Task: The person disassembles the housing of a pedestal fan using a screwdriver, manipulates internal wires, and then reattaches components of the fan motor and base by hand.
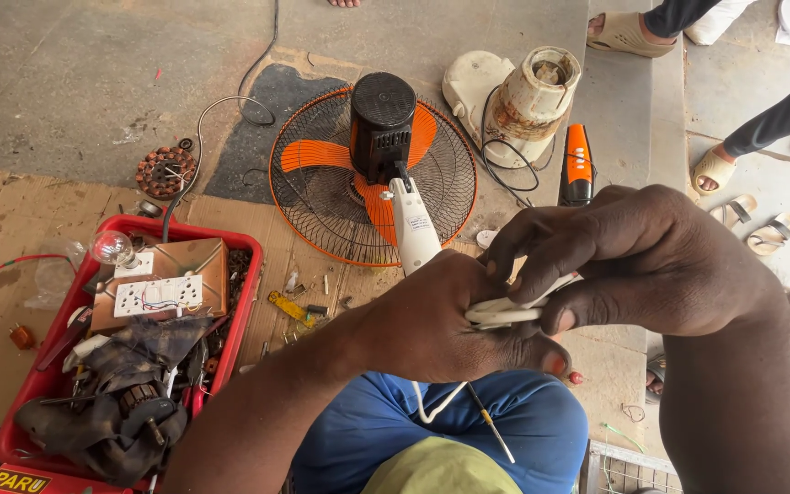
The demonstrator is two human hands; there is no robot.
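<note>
Person seated on the floor (66,73), blue trousers, both hands raised over the lap.

Left hand (441,320): fingers curled and pressed around a folded bundle of white cable (505,311); a loop of the same cable hangs below the wrist toward the lap. A thin screwdriver with a yellow handle (491,423) lies across the lap under the hands.

Right hand (633,261): fingers bent over the top of the cable bundle, thumb and forefinger pinching the strands just beside the left knuckles. Hands touching.

Just beyond the hands: orange-bladed fan (372,174) lying face down in its wire guard, black motor housing up, white neck pointing at the hands.

Left: red crate (249,265) of parts, socket board, bulb. Far side: worn white motor casing (528,96). Sandalled feet of other people at the right edge.

Risks, as judged: the bundle could spring open if the pinch loosens; the hanging loop could snag the screwdriver and drag it off the lap.
</note>
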